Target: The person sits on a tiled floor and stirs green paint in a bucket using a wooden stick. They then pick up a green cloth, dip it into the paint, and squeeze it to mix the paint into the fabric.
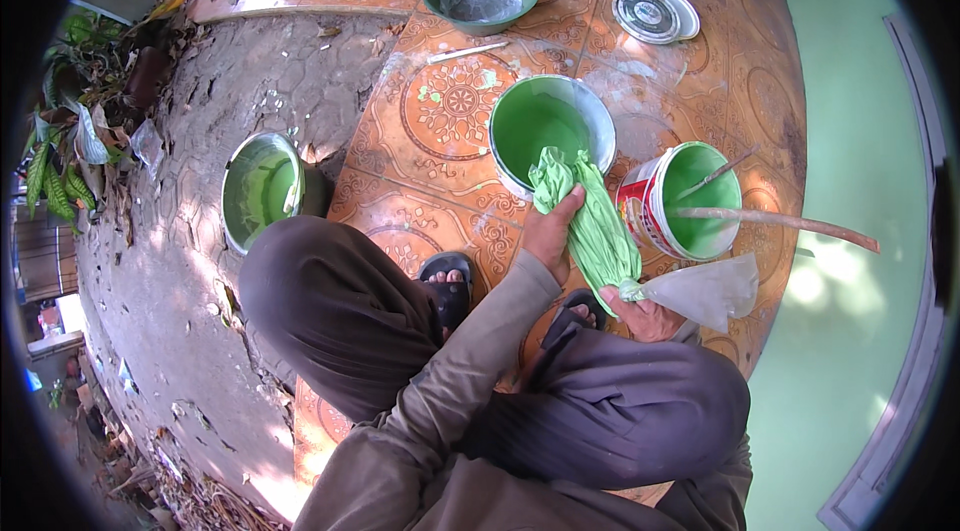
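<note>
Several fingers of the left hand (pixel 552 233) are closed, with the thumb, around a long, deeply creased, light-green plastic bundle (pixel 606 241); its narrowed end is met by the right hand (pixel 648 319), whose finger closure cannot be told. Past that end, a cloudy whitish flap (pixel 708 293) is spread. The bundle's crumpled top is held over a green-coated bucket's (pixel 520 121) near rim.

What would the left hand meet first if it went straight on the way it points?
Beyond the green bag it holds, the left hand would probably meet the middle bucket near its right rim; depth is unclear, so it might pass above.
</note>
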